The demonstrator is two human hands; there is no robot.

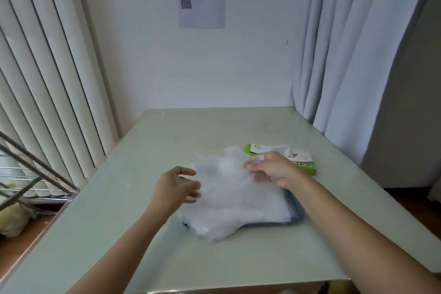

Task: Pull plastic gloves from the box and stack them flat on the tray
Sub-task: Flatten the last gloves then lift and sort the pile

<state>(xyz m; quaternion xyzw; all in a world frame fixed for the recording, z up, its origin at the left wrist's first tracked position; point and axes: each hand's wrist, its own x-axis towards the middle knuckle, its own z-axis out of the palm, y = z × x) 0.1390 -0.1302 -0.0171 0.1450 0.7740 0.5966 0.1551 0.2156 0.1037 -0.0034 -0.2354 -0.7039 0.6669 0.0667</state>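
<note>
A pile of clear plastic gloves (235, 200) lies on a dark blue tray (297, 218) in the middle of the table; the pile hides most of the tray and spills over its near left corner. My right hand (269, 168) pinches a clear glove (224, 164) at its right edge and holds it over the pile. My left hand (177, 186) hovers at the glove's left side with fingers spread and relaxed, holding nothing. The green and white glove box (303, 161) lies behind my right hand, with plastic sticking out of its top opening.
The pale green table (143, 234) stands against a white wall. White curtains (358, 55) hang at the right, vertical blinds (47, 79) at the left. A metal rack (28, 174) stands beside the table's left edge.
</note>
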